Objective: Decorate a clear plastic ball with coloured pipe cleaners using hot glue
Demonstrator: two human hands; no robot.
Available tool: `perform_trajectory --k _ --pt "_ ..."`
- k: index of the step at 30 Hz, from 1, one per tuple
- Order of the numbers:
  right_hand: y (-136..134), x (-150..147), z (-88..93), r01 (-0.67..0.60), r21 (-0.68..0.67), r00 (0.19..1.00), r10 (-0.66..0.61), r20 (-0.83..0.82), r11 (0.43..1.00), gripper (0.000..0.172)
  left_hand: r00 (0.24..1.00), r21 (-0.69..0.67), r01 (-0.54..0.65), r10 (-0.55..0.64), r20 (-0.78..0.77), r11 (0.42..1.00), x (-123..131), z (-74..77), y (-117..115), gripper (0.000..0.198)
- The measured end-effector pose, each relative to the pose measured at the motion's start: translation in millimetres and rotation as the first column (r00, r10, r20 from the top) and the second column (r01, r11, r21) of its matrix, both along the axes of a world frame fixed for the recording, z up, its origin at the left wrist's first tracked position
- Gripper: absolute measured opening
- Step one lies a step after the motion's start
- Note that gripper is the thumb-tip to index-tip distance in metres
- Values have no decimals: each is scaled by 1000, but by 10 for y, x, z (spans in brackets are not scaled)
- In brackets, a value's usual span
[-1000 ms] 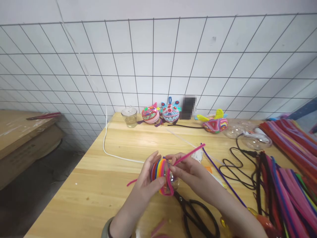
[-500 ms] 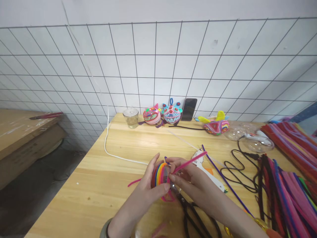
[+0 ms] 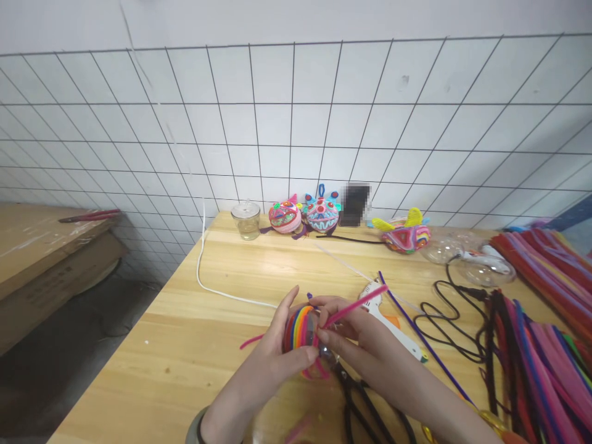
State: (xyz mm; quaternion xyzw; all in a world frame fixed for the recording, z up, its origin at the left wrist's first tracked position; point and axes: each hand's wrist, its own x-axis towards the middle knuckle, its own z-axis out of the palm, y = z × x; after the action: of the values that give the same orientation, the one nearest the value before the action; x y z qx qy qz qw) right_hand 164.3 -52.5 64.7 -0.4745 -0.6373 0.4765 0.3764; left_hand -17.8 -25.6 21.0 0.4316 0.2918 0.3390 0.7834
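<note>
My left hand (image 3: pixel 272 357) curls round a clear ball wrapped in rainbow-coloured pipe cleaners (image 3: pixel 300 325), thumb in front, fingers behind. My right hand (image 3: pixel 354 342) pinches a pink pipe cleaner (image 3: pixel 358 302) against the ball; its free end sticks up to the right, and another pink end pokes out left of my left hand. Both hands hover just above the wooden table (image 3: pixel 198 345).
Black scissors (image 3: pixel 365 407) lie under my right wrist, a white glue gun (image 3: pixel 393 324) and purple pipe cleaner (image 3: pixel 423 342) beside it. Pipe cleaner bundles (image 3: pixel 541 345) fill the right. Finished colourful balls (image 3: pixel 319 213), a glass jar (image 3: pixel 246 220), a phone and cables stand by the tiled wall.
The view has shifted slightly downward. My hands stay on the ball, and the pink pipe cleaner's free end has barely moved.
</note>
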Motion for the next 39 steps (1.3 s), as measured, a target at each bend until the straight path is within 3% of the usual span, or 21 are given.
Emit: perform_trajectory --k 4,39 --pt "10 3 0 -14 2 1000 14 -12 1000 8 998 -13 -18 18 58 1000 8 -29 18 91" --pt "12 -24 106 -44 -1 998 44 45 999 11 997 -40 -77 78 24 996 48 -26 15 106"
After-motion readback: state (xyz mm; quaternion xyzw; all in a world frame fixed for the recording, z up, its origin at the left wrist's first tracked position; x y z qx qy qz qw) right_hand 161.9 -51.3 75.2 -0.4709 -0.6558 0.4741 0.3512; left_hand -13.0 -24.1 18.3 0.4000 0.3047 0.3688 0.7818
